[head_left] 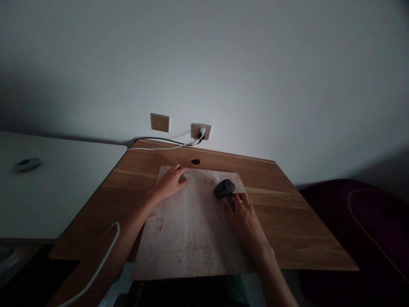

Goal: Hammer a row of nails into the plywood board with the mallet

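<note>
Over pale board point(188, 238), dark-headed tool point(224, 188) held in right grip point(244, 215); left grip point(171, 182) beside small pins point(205, 180), hold unclear

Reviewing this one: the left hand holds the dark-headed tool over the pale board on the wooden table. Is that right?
Wrong hand: in the head view, the right hand holds the dark-headed tool over the pale board on the wooden table.
</note>
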A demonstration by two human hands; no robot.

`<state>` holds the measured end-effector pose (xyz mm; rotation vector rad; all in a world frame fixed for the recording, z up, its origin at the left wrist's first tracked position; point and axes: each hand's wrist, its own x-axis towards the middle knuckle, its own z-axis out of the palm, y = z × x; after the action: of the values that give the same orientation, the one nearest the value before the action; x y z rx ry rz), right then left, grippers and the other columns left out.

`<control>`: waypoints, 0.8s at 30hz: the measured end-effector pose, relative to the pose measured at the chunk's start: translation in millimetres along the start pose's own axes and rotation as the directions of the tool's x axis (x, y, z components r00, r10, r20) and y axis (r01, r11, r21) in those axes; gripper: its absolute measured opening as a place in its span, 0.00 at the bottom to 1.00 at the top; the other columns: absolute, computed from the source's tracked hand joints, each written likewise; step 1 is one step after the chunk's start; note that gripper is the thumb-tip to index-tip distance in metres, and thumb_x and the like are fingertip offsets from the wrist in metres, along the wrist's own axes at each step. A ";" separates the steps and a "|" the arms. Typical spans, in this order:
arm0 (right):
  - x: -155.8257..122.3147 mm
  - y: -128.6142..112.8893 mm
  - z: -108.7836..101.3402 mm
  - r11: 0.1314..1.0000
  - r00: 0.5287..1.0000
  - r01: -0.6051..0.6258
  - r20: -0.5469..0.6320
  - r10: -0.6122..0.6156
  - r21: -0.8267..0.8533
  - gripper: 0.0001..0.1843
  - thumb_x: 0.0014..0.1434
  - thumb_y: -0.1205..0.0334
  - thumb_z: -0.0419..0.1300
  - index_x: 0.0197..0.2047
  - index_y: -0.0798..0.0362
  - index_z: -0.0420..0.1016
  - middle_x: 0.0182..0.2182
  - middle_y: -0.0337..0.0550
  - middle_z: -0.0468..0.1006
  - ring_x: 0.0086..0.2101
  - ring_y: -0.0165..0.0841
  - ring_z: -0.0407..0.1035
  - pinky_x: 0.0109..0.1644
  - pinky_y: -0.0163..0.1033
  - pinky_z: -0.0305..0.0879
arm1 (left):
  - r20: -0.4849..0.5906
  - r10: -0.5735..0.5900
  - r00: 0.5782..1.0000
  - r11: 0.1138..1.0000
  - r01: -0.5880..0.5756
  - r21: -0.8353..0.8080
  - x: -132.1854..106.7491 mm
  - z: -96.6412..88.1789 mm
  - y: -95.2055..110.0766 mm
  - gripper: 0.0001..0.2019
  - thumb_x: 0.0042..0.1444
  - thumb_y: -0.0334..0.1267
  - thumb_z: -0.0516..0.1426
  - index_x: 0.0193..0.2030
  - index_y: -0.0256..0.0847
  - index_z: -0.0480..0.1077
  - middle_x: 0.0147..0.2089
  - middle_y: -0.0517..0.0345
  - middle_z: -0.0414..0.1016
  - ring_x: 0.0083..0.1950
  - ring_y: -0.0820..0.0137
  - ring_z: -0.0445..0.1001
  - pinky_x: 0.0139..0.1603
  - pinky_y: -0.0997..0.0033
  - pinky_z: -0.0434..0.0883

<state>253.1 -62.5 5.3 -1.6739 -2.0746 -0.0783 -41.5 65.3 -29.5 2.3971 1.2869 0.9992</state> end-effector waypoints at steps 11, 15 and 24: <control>-6.1 11.7 10.1 0.991 0.998 0.050 -0.050 -0.044 0.125 0.29 0.73 0.56 0.53 0.72 0.54 0.54 0.56 0.63 0.73 0.56 0.51 0.73 0.58 0.60 0.74 | 0.001 0.008 1.000 1.000 -0.008 0.025 2.0 0.9 -2.1 0.10 0.63 0.38 0.62 0.51 0.43 0.75 0.46 0.53 0.73 0.47 0.61 0.76 0.52 0.58 0.74; -6.9 15.1 12.9 0.987 0.998 0.047 -0.058 -0.038 0.152 0.30 0.73 0.56 0.52 0.74 0.53 0.53 0.56 0.63 0.75 0.56 0.50 0.74 0.58 0.59 0.75 | 0.007 0.010 1.000 1.000 -0.010 0.020 1.7 1.8 -3.2 0.10 0.63 0.39 0.62 0.51 0.43 0.75 0.46 0.53 0.73 0.46 0.62 0.76 0.52 0.58 0.74; -5.5 5.7 7.4 0.981 0.996 0.017 -0.092 0.000 0.192 0.35 0.73 0.56 0.52 0.78 0.50 0.46 0.58 0.60 0.73 0.56 0.49 0.74 0.60 0.58 0.73 | -0.046 0.010 0.999 1.000 -0.010 0.002 2.5 -1.9 3.7 0.11 0.63 0.34 0.61 0.52 0.45 0.73 0.43 0.56 0.75 0.46 0.62 0.77 0.51 0.59 0.75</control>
<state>256.8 -63.6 -4.8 -1.5172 -1.9549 0.0409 -39.5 65.0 -25.1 2.3972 1.2931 1.0630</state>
